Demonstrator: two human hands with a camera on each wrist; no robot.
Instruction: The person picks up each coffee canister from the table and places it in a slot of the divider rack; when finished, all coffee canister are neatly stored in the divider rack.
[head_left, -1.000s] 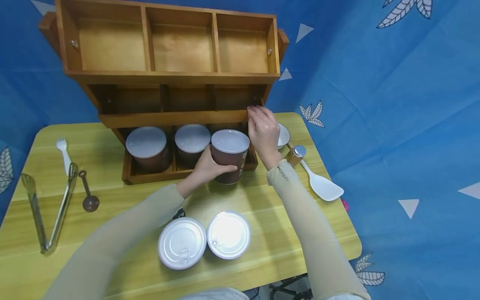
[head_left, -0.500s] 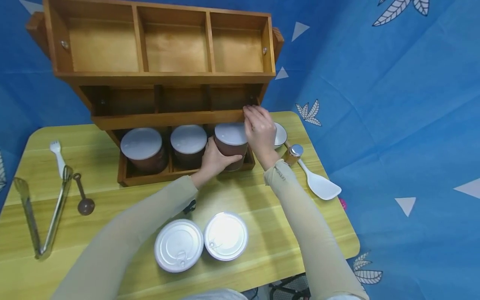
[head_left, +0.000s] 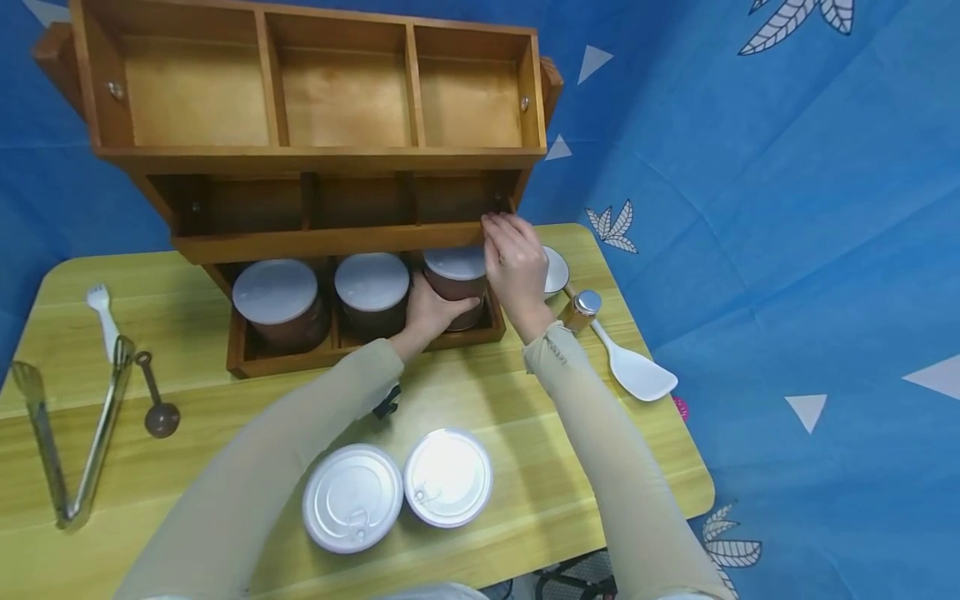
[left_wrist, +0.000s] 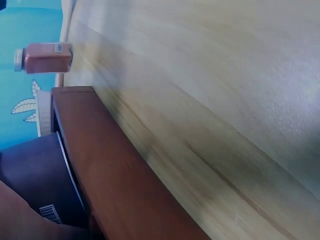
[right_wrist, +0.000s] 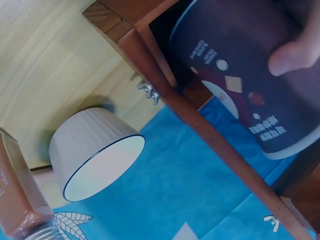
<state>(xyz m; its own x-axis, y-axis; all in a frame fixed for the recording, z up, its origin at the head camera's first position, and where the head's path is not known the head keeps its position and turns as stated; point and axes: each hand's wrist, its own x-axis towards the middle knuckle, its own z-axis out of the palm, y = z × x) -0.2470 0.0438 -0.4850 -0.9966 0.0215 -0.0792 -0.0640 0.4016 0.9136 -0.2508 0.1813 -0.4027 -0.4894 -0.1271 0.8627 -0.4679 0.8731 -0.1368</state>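
A brown canister (head_left: pixel 454 265) with a pale lid stands in the right compartment of the wooden rack's bottom tier. My left hand (head_left: pixel 433 312) grips its side, thumb across the front. The right wrist view shows printed dots and lettering on this canister (right_wrist: pixel 235 75); in the left wrist view its barcode faces out behind the rack's bottom rail (left_wrist: pixel 110 165). My right hand (head_left: pixel 516 265) holds the right end of the middle tier's front board on the wooden rack (head_left: pixel 330 242), fingertips over the edge. Two similar canisters (head_left: pixel 275 292) (head_left: pixel 372 283) fill the other bottom compartments.
Two ring-pull cans (head_left: pixel 352 498) (head_left: pixel 448 477) stand at the front. Tongs (head_left: pixel 97 442), a white fork (head_left: pixel 105 315) and a brown scoop (head_left: pixel 161 418) lie left. Right of the rack are a white bowl (right_wrist: pixel 95 145), a spice jar (head_left: pixel 582 312) and a white spatula (head_left: pixel 639 372).
My left hand has moved the canister from in front of the bottom tier back into its right compartment. The right hand keeps its hold on the rack.
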